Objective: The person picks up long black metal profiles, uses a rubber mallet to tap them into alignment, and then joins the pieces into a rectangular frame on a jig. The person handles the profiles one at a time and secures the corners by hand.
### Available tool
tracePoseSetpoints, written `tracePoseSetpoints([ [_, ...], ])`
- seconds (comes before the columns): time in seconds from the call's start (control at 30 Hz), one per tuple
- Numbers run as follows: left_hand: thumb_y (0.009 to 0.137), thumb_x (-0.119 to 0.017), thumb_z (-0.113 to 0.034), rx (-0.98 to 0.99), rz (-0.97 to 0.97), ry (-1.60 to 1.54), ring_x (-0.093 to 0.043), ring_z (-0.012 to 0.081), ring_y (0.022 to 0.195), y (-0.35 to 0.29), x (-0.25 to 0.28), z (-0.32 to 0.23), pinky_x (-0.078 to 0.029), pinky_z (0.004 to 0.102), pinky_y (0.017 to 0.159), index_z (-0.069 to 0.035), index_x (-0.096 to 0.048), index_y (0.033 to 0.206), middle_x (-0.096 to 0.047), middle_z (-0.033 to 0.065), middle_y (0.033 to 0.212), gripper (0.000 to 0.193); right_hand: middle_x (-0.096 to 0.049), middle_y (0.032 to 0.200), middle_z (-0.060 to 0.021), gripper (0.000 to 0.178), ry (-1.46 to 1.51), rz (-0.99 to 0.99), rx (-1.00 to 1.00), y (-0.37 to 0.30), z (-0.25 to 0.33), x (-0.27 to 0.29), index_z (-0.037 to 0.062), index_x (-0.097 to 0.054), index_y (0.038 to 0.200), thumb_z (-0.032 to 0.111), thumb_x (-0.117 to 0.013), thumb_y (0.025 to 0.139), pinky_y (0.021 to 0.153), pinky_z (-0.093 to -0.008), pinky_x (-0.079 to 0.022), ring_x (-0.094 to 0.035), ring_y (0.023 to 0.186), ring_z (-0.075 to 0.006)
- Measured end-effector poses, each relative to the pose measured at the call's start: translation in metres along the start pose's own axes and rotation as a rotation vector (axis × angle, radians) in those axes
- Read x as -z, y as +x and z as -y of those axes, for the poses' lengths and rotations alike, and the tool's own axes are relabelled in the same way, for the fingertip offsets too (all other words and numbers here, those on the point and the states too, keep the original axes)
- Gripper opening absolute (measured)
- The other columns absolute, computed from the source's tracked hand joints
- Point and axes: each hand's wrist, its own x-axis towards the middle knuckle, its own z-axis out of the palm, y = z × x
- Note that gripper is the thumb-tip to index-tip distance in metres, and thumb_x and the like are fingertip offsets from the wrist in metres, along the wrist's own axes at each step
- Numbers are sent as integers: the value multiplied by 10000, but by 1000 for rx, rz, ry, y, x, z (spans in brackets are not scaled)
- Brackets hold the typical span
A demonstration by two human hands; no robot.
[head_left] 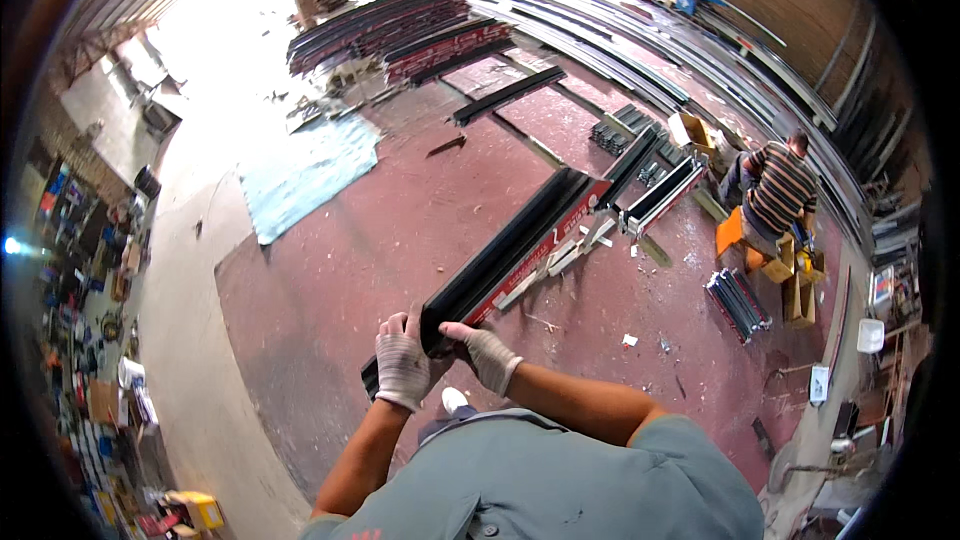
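Observation:
A long black profile (505, 240) with a red-and-white printed strip along its side slants from my hands up and to the right. My left hand (403, 365), in a pale knitted work glove, is closed round its near end. On the right side of that end is my gloved right hand (488, 355), its thumb pressed to the profile and its other fingers mostly hidden. Below my left hand a short dark end (370, 378) sticks out; I cannot tell whether it belongs to the same piece. Pale strips (560, 262) lie beside the profile's far half.
A seated person in a striped top (782, 185) is at the right, near cardboard boxes (798, 298) and a bundle of dark bars (738, 305). Stacks of profiles (380, 25) stand at the back. A light blue sheet (310, 175) lies on the red floor.

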Motion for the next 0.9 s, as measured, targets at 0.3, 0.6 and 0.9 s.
tracePoseSetpoints([
  [0.3, 739, -826, -198, -208, -51, -355, -502, 387, 1253, 212, -4, 69, -391, 466, 1093, -8, -497, 1442, -542, 206, 1357, 799, -674, 905, -67, 354, -35, -543, 430, 212, 151, 85, 23, -669, 1106, 138, -776, 789, 731, -453, -551, -643, 816, -244],
  [0.6, 882, -731, -450, 387, 716, 86, -523, 386, 1328, 291, -115, 265, -441, 451, 1106, -37, -493, 1469, -569, 233, 1391, 756, -629, 859, -62, 331, -92, -854, 624, 422, 352, 357, -16, -644, 1046, 146, -740, 773, 659, -364, -473, -576, 748, -205],
  [0.9, 893, -743, -363, 753, 843, -278, -619, 370, 1179, 271, -190, 427, -507, 426, 1008, -23, -572, 1374, -655, 219, 1241, 614, -690, 962, -112, 409, -258, -1162, 399, 505, 391, 355, -1, -668, 1115, 193, -786, 774, 788, -406, -521, -638, 879, -271],
])
